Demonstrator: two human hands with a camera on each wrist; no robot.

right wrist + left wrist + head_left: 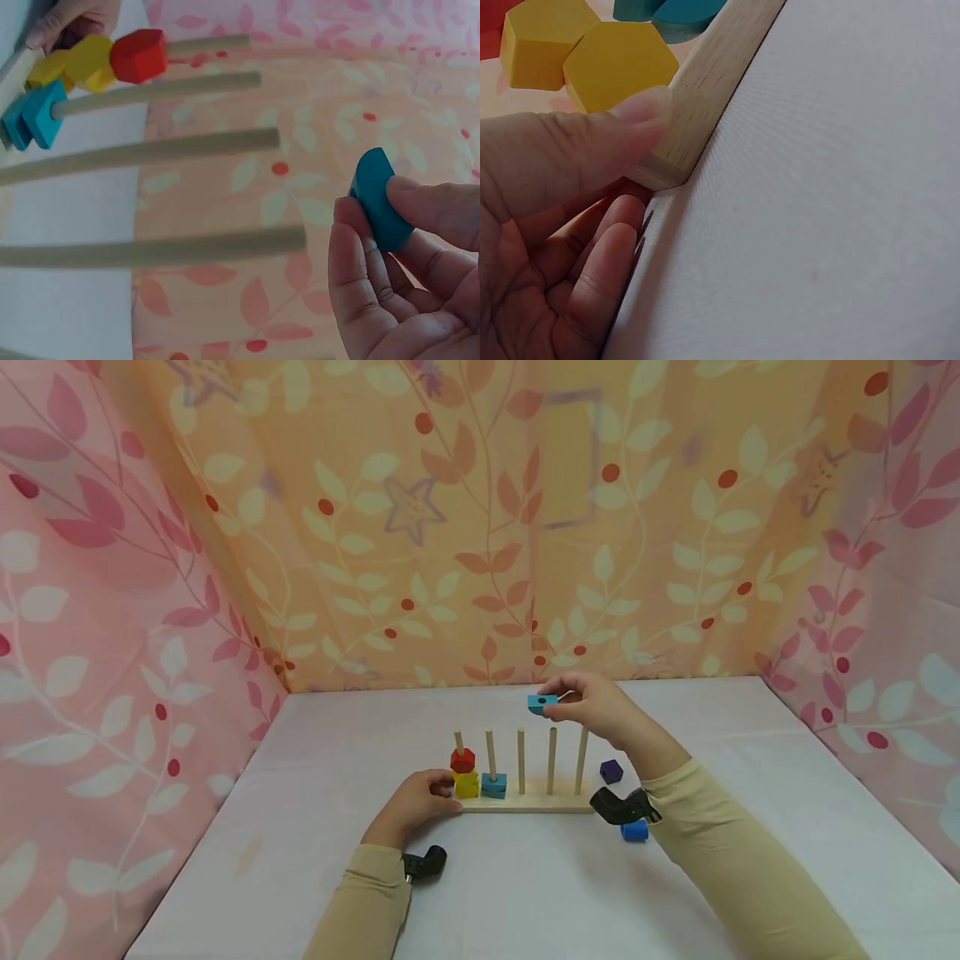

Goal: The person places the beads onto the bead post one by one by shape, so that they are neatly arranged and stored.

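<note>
My right hand (592,703) pinches a teal half-round block (379,199) with a hole through it, held up above the pegs. Below it is a wooden peg stand (525,807) with several upright pegs. At the stand's left end my left hand (416,803) grips the base, the thumb over its corner and the fingers curled at its end. The leftmost peg carries yellow hexagonal blocks (622,66) with a red block (462,761) on top. Two teal blocks (493,786) sit on the second peg, and the other pegs are bare.
On the white tabletop (322,752), a purple block (611,771) lies beyond the stand's right end. Nearer me is a blue cylinder (634,832), partly overlapped by the right wrist's black camera (621,806). Patterned curtains (487,527) enclose the table's back and sides.
</note>
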